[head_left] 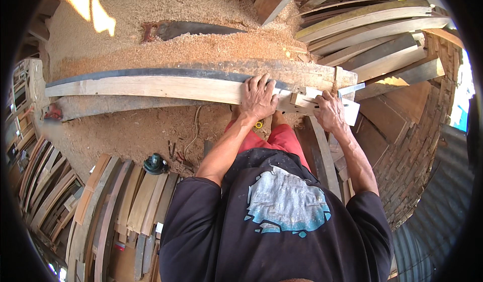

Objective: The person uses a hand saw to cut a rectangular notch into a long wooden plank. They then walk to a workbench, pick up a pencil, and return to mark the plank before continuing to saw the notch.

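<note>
A long pale plank (pixel 166 86) lies crosswise in front of me on a thick beam (pixel 302 72), with a dark curved strip (pixel 166 73) along its far edge. My left hand (pixel 259 98) rests on plank and strip, fingers spread, palm down. At the plank's right end my right hand (pixel 329 112) is closed; thin dark ends at both sides look like a pencil-like stick, mostly hidden by the fingers. Beside those fingers sits a small wooden block (pixel 299 99). A metal try square (pixel 351 88) lies just beyond the right hand.
A handsaw (pixel 193 29) lies on sawdust (pixel 121 10) beyond the beam. Curved timbers (pixel 372 25) are stacked at the far right, more boards (pixel 136 196) at the near left. A dark green power tool (pixel 155 164) stands by those boards, near a cord (pixel 193 131).
</note>
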The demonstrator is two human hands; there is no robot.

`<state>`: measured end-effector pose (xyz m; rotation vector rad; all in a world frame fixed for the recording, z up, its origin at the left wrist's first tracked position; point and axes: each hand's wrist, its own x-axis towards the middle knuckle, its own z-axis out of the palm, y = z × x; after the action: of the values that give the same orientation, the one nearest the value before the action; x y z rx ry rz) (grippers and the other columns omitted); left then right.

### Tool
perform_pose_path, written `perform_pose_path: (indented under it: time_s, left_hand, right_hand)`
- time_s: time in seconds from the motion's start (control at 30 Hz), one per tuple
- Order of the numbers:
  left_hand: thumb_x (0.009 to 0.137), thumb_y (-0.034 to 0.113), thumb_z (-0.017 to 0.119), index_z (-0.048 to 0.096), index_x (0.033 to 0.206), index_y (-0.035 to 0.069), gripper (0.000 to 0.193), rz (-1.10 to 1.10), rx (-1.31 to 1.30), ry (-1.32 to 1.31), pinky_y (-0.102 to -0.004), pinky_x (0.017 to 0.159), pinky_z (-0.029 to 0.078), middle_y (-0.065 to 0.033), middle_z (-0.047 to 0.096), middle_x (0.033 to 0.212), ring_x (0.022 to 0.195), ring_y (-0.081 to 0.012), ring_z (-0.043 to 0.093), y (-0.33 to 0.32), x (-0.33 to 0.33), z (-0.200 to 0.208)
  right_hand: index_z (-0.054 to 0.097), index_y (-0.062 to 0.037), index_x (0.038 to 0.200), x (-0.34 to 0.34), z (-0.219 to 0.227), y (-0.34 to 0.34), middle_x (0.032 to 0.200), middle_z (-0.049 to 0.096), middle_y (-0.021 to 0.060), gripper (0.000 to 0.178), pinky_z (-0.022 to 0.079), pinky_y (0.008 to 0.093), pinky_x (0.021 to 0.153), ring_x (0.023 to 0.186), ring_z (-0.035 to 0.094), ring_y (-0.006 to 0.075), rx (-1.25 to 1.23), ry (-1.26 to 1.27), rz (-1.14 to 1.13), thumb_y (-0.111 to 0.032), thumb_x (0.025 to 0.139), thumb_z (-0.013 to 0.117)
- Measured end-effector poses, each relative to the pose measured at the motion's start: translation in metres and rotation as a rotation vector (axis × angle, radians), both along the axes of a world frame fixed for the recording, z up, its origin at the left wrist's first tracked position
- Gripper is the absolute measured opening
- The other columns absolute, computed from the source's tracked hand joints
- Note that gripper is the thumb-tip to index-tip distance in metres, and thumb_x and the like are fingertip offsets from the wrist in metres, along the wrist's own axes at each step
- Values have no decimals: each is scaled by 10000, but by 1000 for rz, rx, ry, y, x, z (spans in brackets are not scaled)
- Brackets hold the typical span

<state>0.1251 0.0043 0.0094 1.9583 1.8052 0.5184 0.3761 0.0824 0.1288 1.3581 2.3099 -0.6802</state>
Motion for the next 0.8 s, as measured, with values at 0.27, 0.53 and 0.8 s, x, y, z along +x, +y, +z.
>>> perform_pose_path:
  time_s: [0.27,0.53,0.8]
  left_hand:
    - [809,357,676,599,1252,71,533,-24,2,14,-563,1099,298,-182,495,1440,1295,-369,398,-1,1,0]
    - [799,338,697,583,1247,89,525,-23,9,32,-577,1099,283,-182,473,1441,1317,-369,365,-4,4,-4]
    - [798,335,693,586,1263,109,528,-33,2,67,-569,1112,280,-168,442,1468,1342,-351,352,-6,5,-4]
  right_hand:
    - [676,17,1053,3,-4,-1,1101,606,179,373,482,483,959,1102,589,378,-28,17,24,-179,750,770]
    - [660,4,1064,1,-10,-8,1076,587,173,385,480,485,938,1069,578,378,-10,30,16,-163,734,764]
    - [671,10,1021,3,-13,-15,1052,596,158,322,486,465,883,1013,586,342,79,63,23,-120,727,673]
